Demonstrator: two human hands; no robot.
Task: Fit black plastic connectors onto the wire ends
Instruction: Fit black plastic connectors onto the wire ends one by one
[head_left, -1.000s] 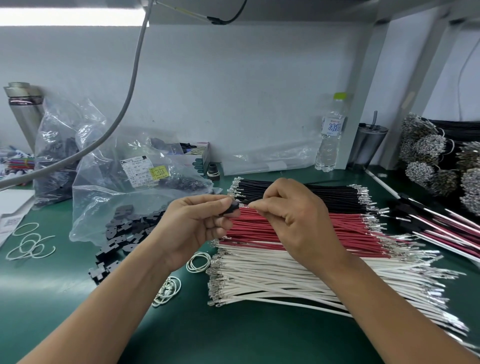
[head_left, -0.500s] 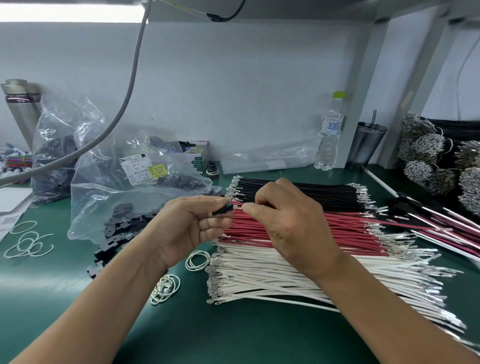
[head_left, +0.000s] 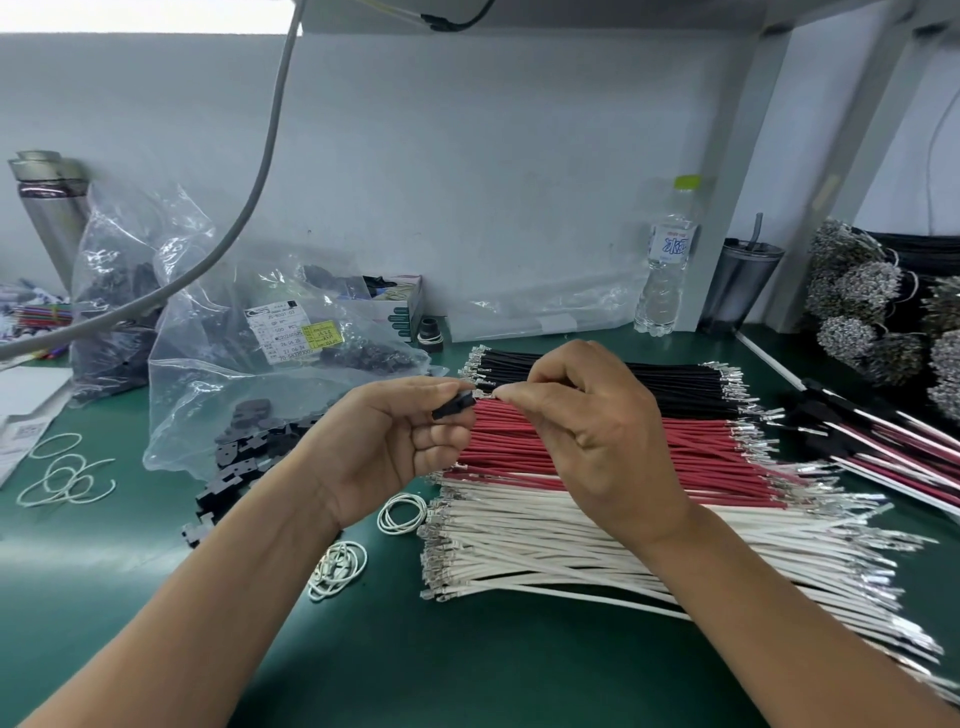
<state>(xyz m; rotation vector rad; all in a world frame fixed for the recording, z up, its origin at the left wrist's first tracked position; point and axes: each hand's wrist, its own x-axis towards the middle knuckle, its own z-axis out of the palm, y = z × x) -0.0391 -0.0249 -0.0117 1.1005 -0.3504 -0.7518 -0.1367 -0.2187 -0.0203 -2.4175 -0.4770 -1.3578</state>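
My left hand (head_left: 395, 447) pinches a small black plastic connector (head_left: 455, 405) between thumb and fingers, held above the green mat. My right hand (head_left: 587, 431) pinches the metal-tipped end of a wire at the connector's right side; the wire's colour is hidden by my fingers. Under both hands lie three flat rows of cut wires: black wires (head_left: 675, 379) at the back, red wires (head_left: 675, 447) in the middle, white wires (head_left: 597, 551) nearest me. Loose black connectors (head_left: 244, 457) spill from a clear bag to the left.
A clear plastic bag (head_left: 249, 364) with a label lies left of the wires. White rubber bands (head_left: 400, 512) lie on the green mat (head_left: 467, 665). A water bottle (head_left: 667, 260) and a dark cup (head_left: 743, 286) stand at the back. Finished wire assemblies (head_left: 883, 447) lie at right.
My hands have stayed close together over the wires. The connector in my left hand has tilted slightly, and my right fingers have shifted at its right side.
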